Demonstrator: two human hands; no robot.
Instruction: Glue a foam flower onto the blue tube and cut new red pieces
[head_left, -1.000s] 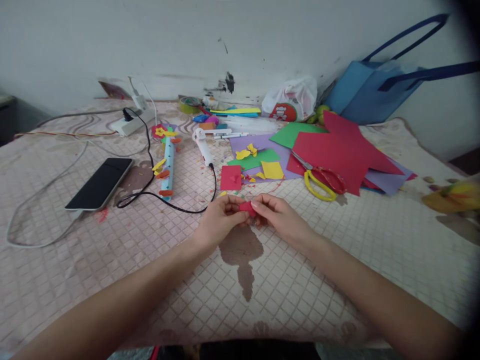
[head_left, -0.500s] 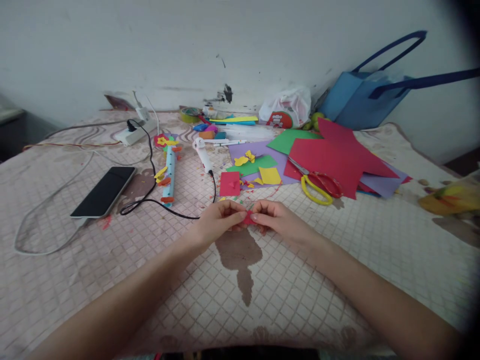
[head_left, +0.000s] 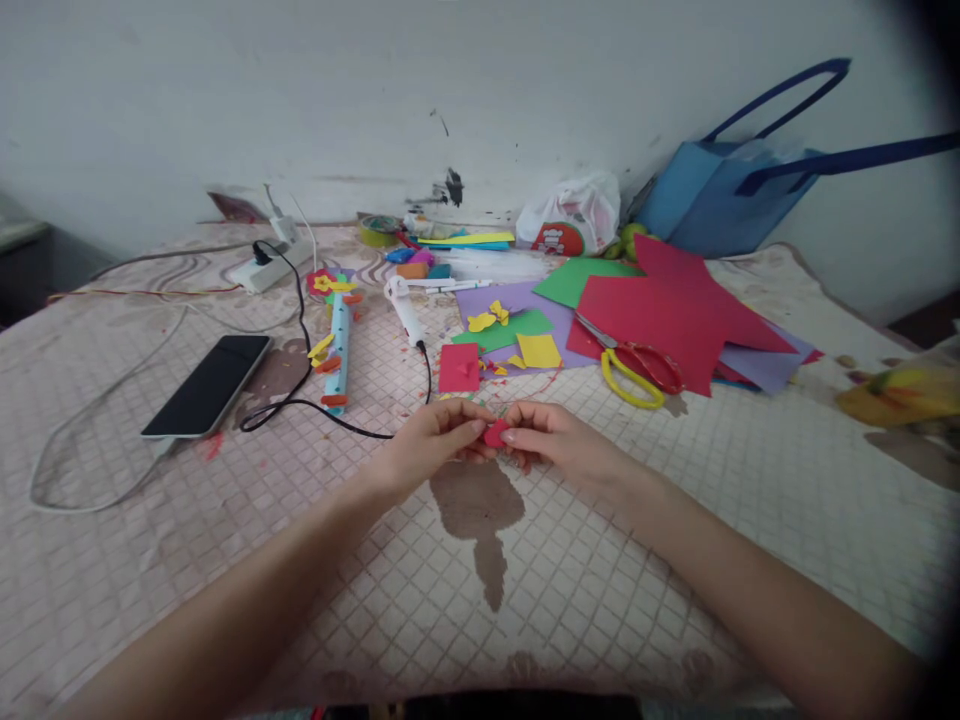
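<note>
A small piece of red paper (head_left: 495, 434) is pinched between my two hands, just above the tablecloth. My left hand (head_left: 442, 432) is closed on its left side, thumb and fingers together. On its right side, my right hand (head_left: 541, 434) grips it the same way. The fingertips hide part of the piece, so its full shape cannot be made out. Just beyond my hands lie a red paper square (head_left: 459, 368) with a small red scrap on it and a yellow paper square (head_left: 539, 351). A white glue gun (head_left: 406, 312) rests farther back.
Scissors (head_left: 634, 375) with yellow and red handles lie right, against red sheets (head_left: 667, 310). A phone (head_left: 210, 385) on a cable and a decorated light-blue strip (head_left: 340, 345) are left. Behind stand a power strip (head_left: 274, 262), a plastic bag (head_left: 574, 215) and a blue bag (head_left: 720, 195).
My left thumb has drawn back slightly to the left, and more of the red piece shows between my fingers. Both hands stay in nearly the same place.
</note>
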